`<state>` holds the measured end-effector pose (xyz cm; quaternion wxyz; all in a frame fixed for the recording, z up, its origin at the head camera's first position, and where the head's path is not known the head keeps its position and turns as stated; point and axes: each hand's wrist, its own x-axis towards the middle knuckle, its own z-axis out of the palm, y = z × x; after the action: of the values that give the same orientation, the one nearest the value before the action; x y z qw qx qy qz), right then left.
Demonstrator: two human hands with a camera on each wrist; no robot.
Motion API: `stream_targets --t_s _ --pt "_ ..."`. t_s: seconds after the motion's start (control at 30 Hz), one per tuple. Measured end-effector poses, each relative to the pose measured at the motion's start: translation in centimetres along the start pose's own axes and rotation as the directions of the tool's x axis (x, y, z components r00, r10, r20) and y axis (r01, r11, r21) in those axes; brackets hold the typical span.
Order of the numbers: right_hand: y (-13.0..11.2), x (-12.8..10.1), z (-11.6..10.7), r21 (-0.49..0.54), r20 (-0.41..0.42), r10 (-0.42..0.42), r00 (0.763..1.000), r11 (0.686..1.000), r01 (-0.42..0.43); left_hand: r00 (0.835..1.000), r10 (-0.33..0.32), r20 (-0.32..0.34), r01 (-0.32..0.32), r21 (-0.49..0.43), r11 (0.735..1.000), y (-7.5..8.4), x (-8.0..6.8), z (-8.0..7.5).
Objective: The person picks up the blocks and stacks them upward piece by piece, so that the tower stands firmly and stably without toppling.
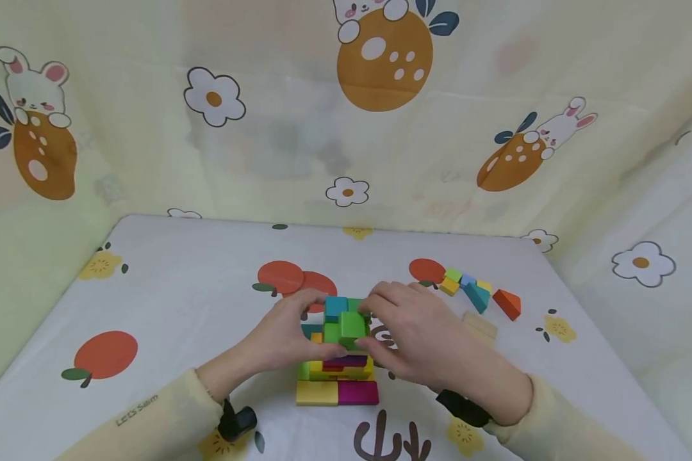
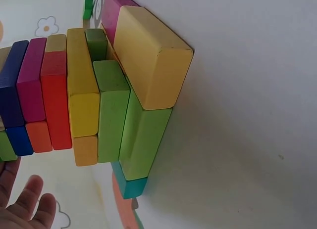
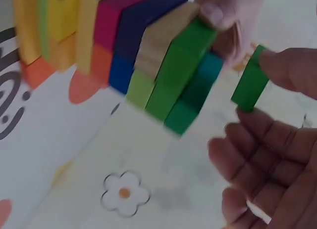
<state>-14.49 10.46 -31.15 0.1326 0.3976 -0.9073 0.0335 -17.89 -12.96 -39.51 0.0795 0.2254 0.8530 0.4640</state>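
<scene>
Left hand (image 1: 277, 336) grips the block tower (image 1: 348, 372); right hand (image 1: 421, 326) pinches a green block (image 3: 251, 83) just beside its top. Wide room separates tower from the surface's (image 1: 175, 301) left edge.

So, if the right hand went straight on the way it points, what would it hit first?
Probably the top of the block tower, near its teal block; the green block pinched in the right hand would likely touch first. How wide the gap is, I can't tell.

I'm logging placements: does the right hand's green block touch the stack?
No, the right hand pinches the green block apart from the stack.
</scene>
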Motion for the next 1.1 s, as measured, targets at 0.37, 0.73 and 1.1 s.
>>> stream_targets --t_s 0.37,0.73,1.1 --pt "-1.3 1.0 1.5 -0.151 -0.008 -0.062 0.998 0.987 0.06 0.999 0.049 0.013 -0.049 -0.047 0.998 0.0 0.2 0.1" --pt "-1.4 1.3 1.7 -0.117 -0.01 -0.032 0.999 0.993 0.03 0.998 0.067 0.009 -0.066 -0.042 0.997 0.2 0.1 0.0" --pt "-1.3 1.4 2.0 -0.092 -0.017 -0.025 1.0 0.995 0.024 0.997 0.075 0.001 -0.075 -0.034 0.997 -0.1 0.1 -0.1"
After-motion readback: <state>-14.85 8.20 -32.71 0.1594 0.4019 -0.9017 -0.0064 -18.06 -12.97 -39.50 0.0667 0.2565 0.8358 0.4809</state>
